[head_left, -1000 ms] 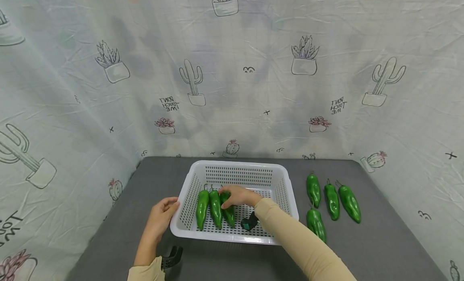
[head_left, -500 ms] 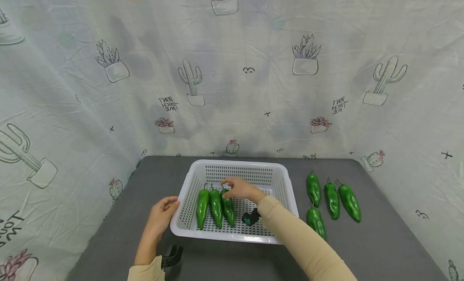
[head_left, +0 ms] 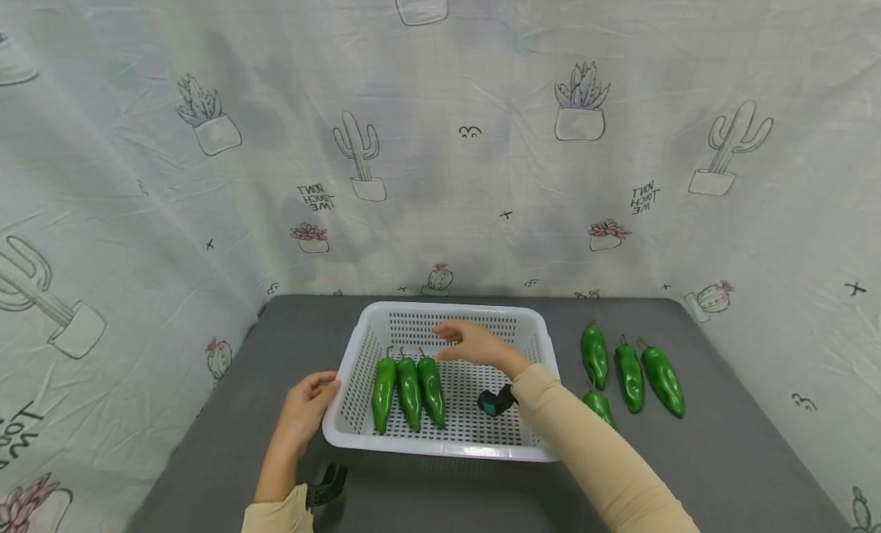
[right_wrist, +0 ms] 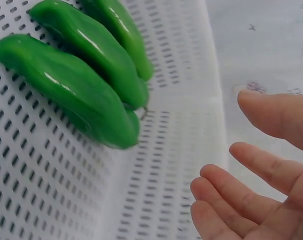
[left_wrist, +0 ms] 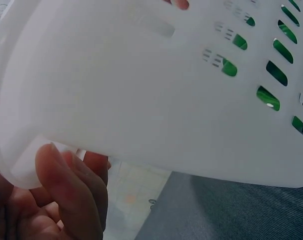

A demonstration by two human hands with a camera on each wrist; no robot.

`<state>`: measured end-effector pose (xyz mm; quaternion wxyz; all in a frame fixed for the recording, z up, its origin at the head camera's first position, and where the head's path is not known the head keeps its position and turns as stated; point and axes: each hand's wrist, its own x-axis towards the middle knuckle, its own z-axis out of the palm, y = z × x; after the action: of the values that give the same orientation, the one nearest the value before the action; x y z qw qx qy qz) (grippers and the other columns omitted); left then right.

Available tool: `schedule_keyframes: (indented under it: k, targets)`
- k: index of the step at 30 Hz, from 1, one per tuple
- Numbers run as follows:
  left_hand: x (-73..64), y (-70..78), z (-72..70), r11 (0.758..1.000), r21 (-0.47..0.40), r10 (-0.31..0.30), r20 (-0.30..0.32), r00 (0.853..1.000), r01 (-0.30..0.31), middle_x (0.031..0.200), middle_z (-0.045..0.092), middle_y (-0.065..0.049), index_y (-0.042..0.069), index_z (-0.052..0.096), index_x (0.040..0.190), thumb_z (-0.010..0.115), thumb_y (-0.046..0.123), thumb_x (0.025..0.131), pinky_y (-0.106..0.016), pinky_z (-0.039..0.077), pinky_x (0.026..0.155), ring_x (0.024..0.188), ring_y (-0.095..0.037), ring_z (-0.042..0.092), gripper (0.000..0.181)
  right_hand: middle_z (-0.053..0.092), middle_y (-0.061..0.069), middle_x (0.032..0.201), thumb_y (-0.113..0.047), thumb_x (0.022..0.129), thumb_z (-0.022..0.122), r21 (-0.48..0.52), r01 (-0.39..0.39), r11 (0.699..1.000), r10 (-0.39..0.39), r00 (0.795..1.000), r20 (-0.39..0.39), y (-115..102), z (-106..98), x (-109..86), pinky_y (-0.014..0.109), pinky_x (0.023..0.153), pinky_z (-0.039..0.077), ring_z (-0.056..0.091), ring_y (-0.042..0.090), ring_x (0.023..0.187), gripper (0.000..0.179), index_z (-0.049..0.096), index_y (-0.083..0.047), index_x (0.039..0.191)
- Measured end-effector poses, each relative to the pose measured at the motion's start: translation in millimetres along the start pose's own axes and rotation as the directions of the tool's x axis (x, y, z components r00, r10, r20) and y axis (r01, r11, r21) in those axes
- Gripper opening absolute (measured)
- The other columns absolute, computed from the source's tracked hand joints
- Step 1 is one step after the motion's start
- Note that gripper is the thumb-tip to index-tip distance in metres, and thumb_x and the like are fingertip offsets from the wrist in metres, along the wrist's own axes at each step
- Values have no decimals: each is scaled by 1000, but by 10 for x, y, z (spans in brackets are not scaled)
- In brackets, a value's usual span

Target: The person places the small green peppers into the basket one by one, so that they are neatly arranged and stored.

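Three green peppers (head_left: pixel 409 395) lie side by side in the left half of a white perforated basket (head_left: pixel 440 450). My left hand (head_left: pixel 306 407) grips the basket's left rim; in the left wrist view its fingers (left_wrist: pixel 66 185) curl at the rim's edge. Above the basket, to the upper right of the peppers, hovers my right hand (head_left: pixel 475 345) with nothing in it. The right wrist view has that hand's fingers (right_wrist: pixel 241 197) spread loosely, apart from the nearest pepper (right_wrist: pixel 66 92).
Several more green peppers lie on the grey table (head_left: pixel 716 456) right of the basket, among them one pepper (head_left: pixel 662 381) furthest right. The right sleeve (head_left: pixel 599 449) partly covers the nearest of them. A patterned curtain (head_left: pixel 440 173) hangs behind and beside the table.
My right hand has let go of the third pepper in the basket and risen up and to the right, its fingers opening. The left hand and the basket have stayed put.
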<state>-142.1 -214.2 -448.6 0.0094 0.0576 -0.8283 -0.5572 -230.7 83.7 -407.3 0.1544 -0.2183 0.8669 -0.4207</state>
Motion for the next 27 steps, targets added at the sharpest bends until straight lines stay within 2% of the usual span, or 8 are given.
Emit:
schedule_keyframes:
  k: [11,15,21,27]
  targets:
    - [-18,-51,-11,1000,-5,-3,3,1000,3,109,64,-24,-2,53,127,53,19,98,-30,52,69,88,-21,65,36,47,16,141,-20,92,64,-6,103,995,-103,993,-50,-67,-338,-421,47,106,35,43,34,130,53,45,-5,139]
    - [-12,-58,-15,1000,2,-1,7,1000,1,110,64,-23,-1,53,127,53,19,98,-29,51,69,88,-22,65,36,46,15,142,-22,92,64,2,119,993,-118,989,-88,-62,-471,-599,47,107,33,42,32,132,53,45,-8,139]
    - [-9,-35,-22,1000,7,0,8,1000,0,111,63,-24,-1,53,128,53,19,98,-31,51,70,89,-23,65,36,43,20,143,-24,93,62,10,166,986,-163,975,-153,-1,-684,-860,49,109,30,40,35,133,54,42,-6,140]
    - [-20,-46,-19,1000,3,3,16,1000,-3,113,62,-24,-1,52,128,52,20,98,-33,52,71,91,-24,65,37,41,19,145,-22,93,61,40,120,992,-107,965,-238,96,-831,-1171,51,108,31,37,37,135,55,40,-5,141]
